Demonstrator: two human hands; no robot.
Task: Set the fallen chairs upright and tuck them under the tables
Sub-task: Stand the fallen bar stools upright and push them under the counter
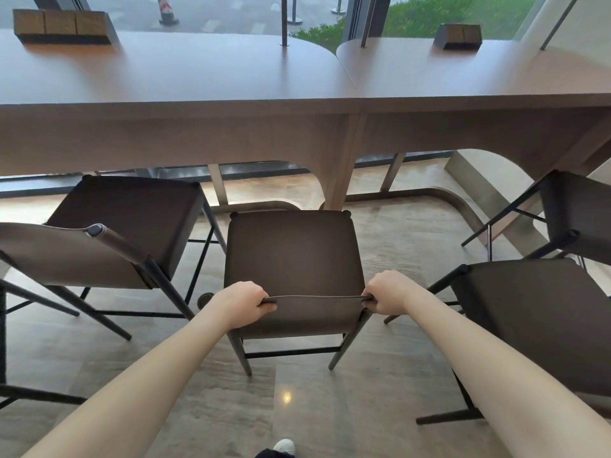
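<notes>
A dark brown chair (292, 249) stands upright on the floor in front of me, its seat facing the long wooden table (205, 87). My left hand (243, 300) grips the left end of the backrest's top edge. At the right end of that edge my right hand (385, 292) grips it too. The seat's front edge sits just short of the table's central leg (340, 166). The chair is not under the tabletop.
Another upright chair (132, 223) stands to the left, its front partly under the table. On the right two more chairs (535, 312) (575, 216) stand close together. A second table (479, 71) adjoins on the right. Wooden boxes (61, 26) (458, 36) rest on the tabletops.
</notes>
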